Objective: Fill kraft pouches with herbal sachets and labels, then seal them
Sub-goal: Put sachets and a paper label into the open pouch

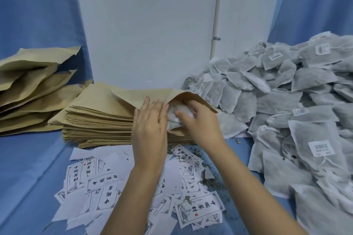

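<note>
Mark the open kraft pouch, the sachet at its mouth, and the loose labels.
open kraft pouch (180, 96): head view, upper flap of its mouth.
sachet (171, 121): head view, white bulge between the hands.
loose labels (198, 210): head view, printed face of the nearest label.

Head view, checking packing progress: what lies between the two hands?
A white sachet, partly inside the open kraft pouch; the head view shows it.

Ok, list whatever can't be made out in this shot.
Head view only:
- Whether more than the one sachet is in the kraft pouch: its flap and the right hand cover the inside.
- Whether the left hand pinches the pouch: its thumb is hidden behind the hand.
- Barcode stickers: print too small.
- Sachet pile: cut off by the right edge.
- Puffed pouches at left: cut off by the left edge, contents hidden.
</note>
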Tool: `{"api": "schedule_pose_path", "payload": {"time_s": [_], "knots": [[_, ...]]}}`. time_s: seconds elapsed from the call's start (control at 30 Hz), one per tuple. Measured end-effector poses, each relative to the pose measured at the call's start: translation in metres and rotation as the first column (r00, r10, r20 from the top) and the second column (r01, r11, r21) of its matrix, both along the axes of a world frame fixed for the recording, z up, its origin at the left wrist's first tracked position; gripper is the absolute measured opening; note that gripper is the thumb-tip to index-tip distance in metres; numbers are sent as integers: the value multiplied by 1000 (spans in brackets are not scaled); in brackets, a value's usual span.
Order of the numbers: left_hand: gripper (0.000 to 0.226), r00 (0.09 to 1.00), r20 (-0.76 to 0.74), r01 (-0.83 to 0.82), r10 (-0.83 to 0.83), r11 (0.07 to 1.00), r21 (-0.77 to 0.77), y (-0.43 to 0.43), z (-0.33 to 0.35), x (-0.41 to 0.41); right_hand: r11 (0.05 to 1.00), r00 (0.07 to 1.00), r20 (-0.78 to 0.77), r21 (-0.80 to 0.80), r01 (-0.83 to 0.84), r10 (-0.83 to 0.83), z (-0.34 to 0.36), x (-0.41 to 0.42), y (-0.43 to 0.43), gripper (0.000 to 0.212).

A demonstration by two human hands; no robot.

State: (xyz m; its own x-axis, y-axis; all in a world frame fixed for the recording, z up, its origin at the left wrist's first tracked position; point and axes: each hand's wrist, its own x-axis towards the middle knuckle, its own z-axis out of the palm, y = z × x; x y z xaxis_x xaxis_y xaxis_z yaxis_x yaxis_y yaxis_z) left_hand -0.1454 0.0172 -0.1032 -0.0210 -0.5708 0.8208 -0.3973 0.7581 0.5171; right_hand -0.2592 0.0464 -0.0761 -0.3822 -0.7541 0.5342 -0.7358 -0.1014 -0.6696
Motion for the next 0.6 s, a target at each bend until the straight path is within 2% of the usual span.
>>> {"api": "schedule_pose_path", "payload": {"time_s": [0.07, 0.13, 0.2, 0.27, 0.33, 0.5, 0.6], "knots": [[43, 1000, -15, 1, -1, 1000, 21, 0, 1, 1, 995, 985, -142, -18, 96, -97, -6, 5, 0, 28], [49, 999, -36, -5, 7, 999, 51, -1, 4, 3, 967, 949, -186, -57, 250, -256, -5, 10, 4, 33], [52, 998, -54, -15, 18, 998, 63, -1, 5, 4, 940, 920, -211, -157, 302, -331, -1, 13, 8, 30], [52, 998, -65, -17, 21, 998, 62, -2, 5, 6, 959, 953, -201, -215, 185, -228, 3, 16, 11, 24], [52, 997, -75, -17, 23, 997, 70, -3, 4, 6, 983, 974, -205, -173, 61, -96, 3, 17, 10, 22], [38, 993, -76, -90, 93, 995, 44, -1, 1, 2, 998, 966, -256, 61, -12, 28, 4, 12, -8, 27], [40, 988, -89, -127, 127, 992, 10, -2, 1, -1, 956, 940, -311, 289, -48, 141, 21, 7, -30, 31]]}}
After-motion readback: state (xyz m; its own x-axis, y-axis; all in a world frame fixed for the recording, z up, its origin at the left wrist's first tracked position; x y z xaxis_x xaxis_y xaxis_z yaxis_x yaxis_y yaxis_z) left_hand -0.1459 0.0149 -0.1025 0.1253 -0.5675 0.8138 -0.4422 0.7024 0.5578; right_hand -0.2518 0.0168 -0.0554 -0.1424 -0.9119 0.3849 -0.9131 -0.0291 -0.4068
